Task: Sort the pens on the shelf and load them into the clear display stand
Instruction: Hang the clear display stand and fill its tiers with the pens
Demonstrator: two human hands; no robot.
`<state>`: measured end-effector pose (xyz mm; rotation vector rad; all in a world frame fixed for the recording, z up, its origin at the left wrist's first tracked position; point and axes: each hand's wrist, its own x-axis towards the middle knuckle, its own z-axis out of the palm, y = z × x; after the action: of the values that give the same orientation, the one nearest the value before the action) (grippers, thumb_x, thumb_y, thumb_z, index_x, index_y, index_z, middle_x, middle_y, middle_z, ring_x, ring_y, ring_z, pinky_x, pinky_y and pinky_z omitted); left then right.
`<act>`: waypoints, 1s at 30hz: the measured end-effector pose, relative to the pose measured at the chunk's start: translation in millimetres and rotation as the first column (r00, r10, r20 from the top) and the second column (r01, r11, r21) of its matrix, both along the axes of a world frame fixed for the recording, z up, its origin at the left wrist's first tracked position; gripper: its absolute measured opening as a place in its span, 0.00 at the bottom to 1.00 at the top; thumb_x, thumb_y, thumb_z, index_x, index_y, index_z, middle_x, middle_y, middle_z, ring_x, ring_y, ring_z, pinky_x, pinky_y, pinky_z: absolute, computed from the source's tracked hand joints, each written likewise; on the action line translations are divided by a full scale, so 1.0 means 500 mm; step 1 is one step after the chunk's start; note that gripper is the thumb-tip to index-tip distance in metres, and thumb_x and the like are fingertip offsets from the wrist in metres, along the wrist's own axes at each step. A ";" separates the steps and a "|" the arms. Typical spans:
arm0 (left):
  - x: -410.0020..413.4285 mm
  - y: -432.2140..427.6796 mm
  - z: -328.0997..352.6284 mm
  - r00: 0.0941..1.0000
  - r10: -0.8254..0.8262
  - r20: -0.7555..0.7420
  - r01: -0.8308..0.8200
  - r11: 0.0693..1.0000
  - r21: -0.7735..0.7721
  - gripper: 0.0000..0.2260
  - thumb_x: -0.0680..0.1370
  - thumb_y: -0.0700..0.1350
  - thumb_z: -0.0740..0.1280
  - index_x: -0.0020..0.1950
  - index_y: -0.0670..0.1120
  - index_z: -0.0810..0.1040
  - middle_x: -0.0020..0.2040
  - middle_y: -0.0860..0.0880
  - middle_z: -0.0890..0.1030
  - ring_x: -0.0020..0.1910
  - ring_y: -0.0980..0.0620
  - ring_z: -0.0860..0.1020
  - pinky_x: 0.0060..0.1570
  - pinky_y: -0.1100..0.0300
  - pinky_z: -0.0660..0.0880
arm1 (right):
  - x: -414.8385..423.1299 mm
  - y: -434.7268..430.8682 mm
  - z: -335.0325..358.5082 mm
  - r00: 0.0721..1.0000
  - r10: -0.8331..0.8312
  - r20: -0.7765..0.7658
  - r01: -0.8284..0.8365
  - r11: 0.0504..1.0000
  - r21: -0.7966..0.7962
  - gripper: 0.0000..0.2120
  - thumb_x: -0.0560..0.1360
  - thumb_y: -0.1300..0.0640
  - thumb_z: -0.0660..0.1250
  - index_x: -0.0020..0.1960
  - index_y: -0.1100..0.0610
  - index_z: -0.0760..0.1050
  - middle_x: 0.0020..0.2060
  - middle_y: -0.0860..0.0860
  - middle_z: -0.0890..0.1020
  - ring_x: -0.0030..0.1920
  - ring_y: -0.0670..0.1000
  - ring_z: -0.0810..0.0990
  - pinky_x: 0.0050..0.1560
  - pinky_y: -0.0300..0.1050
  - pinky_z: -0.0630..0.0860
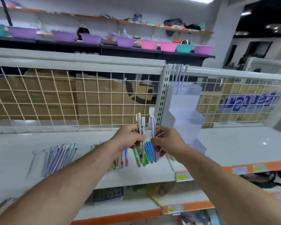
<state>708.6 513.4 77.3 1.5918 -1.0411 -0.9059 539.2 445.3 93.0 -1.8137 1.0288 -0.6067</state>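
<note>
Landmark: clear display stand (185,114), tiered, upright on the shelf (234,143), its back against the wire grid (71,95). A few pale pens (179,75) stand in its top tier, with their caps above the rim.

Your left hand (128,138): left of the stand, raised above the shelf. Grip clamped on two pens held upright, a green pen (139,123) and a white pen (143,127), caps up.

Your right hand (167,140): between the left hand and the stand, just left of the stand's lower tiers. Grip pinched on one lilac pen (152,127), upright, cap up. The hands are close together; you cannot tell whether the fingertips touch.

Loose stock: a green and blue pile (146,153) lies on the shelf left of the stand, under both hands and partly hidden by them. A row of pastel pens (62,155) lies side by side well left of the stand; it is blurred, so the count is unreadable.

Behind the stand, through the grid: cardboard boxes (104,95). Above and beyond the stand: coloured bowls (91,38) on a far shelf.
</note>
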 end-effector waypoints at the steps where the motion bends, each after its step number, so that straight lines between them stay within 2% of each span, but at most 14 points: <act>1: -0.028 -0.015 0.006 1.000 0.006 0.003 -0.006 1.000 -0.011 0.06 0.74 0.39 0.75 0.40 0.46 0.80 0.30 0.50 0.78 0.28 0.54 0.75 0.30 0.61 0.71 | -0.026 -0.012 0.009 1.000 0.001 0.008 -0.001 1.000 -0.007 0.05 0.73 0.66 0.71 0.42 0.59 0.75 0.29 0.56 0.81 0.26 0.52 0.79 0.26 0.43 0.74; 4: -0.101 -0.053 0.023 1.000 0.014 0.018 -0.014 1.000 -0.028 0.04 0.74 0.40 0.74 0.42 0.45 0.80 0.30 0.53 0.80 0.30 0.54 0.76 0.30 0.61 0.73 | -0.093 -0.044 0.033 0.999 0.013 0.039 -0.013 1.000 -0.004 0.04 0.75 0.63 0.69 0.43 0.60 0.75 0.29 0.55 0.81 0.25 0.51 0.79 0.24 0.42 0.74; 7: -0.148 -0.085 0.038 0.999 0.019 0.030 -0.018 0.999 -0.029 0.03 0.75 0.41 0.74 0.45 0.44 0.81 0.34 0.52 0.81 0.33 0.53 0.77 0.32 0.61 0.74 | -0.139 -0.076 0.049 0.999 0.025 0.030 -0.025 1.000 -0.009 0.05 0.78 0.61 0.69 0.45 0.62 0.76 0.32 0.57 0.82 0.27 0.51 0.80 0.25 0.43 0.75; 10: -0.172 -0.121 0.054 0.999 0.026 0.043 -0.025 0.999 -0.023 0.04 0.75 0.40 0.73 0.43 0.43 0.79 0.33 0.50 0.80 0.30 0.55 0.76 0.29 0.62 0.73 | -0.162 -0.116 0.056 0.999 0.016 0.029 -0.016 1.000 -0.018 0.05 0.78 0.60 0.68 0.46 0.61 0.76 0.33 0.56 0.83 0.28 0.51 0.81 0.27 0.43 0.76; 14: -0.177 -0.181 0.071 0.998 0.020 0.055 -0.019 1.000 -0.020 0.05 0.75 0.38 0.72 0.49 0.38 0.80 0.36 0.47 0.81 0.29 0.55 0.76 0.28 0.63 0.74 | -0.171 -0.177 0.060 0.999 0.000 0.035 0.001 0.999 -0.033 0.05 0.77 0.60 0.69 0.44 0.61 0.76 0.34 0.56 0.84 0.28 0.51 0.82 0.27 0.44 0.77; 18: -0.168 -0.256 0.094 0.999 -0.015 0.049 0.017 0.999 -0.040 0.04 0.76 0.40 0.73 0.48 0.41 0.80 0.34 0.50 0.80 0.29 0.56 0.76 0.30 0.61 0.73 | -0.166 -0.244 0.087 0.998 -0.055 0.042 0.059 0.995 -0.080 0.03 0.75 0.62 0.69 0.45 0.62 0.76 0.36 0.59 0.84 0.28 0.51 0.81 0.27 0.44 0.77; 22: -0.150 -0.330 0.122 0.998 -0.023 0.066 0.029 0.996 -0.084 0.07 0.75 0.40 0.73 0.50 0.39 0.81 0.35 0.48 0.81 0.31 0.53 0.77 0.34 0.57 0.75 | -0.157 -0.312 0.129 0.993 -0.093 0.077 0.103 0.985 -0.141 0.04 0.75 0.64 0.70 0.47 0.58 0.76 0.34 0.57 0.85 0.27 0.50 0.82 0.25 0.42 0.76; 26: -0.141 -0.381 0.143 0.995 -0.037 0.088 0.046 0.994 -0.099 0.05 0.75 0.41 0.73 0.48 0.41 0.81 0.34 0.50 0.82 0.32 0.53 0.78 0.38 0.56 0.75 | -0.148 -0.369 0.160 0.987 -0.133 0.090 0.146 0.977 -0.154 0.02 0.77 0.63 0.69 0.46 0.61 0.76 0.36 0.60 0.85 0.27 0.50 0.82 0.25 0.43 0.77; 30: -0.139 -0.419 0.155 0.995 -0.028 0.095 0.038 0.994 -0.101 0.06 0.75 0.42 0.74 0.48 0.41 0.81 0.36 0.50 0.82 0.33 0.53 0.78 0.36 0.58 0.76 | -0.142 -0.427 0.192 0.986 -0.129 0.102 0.146 0.972 -0.186 0.04 0.78 0.62 0.67 0.45 0.61 0.77 0.33 0.57 0.84 0.28 0.52 0.83 0.26 0.44 0.77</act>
<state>639.3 303.7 154.7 1.5476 -1.1643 -0.7930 468.5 231.9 188.7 -1.8732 1.0721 -0.8911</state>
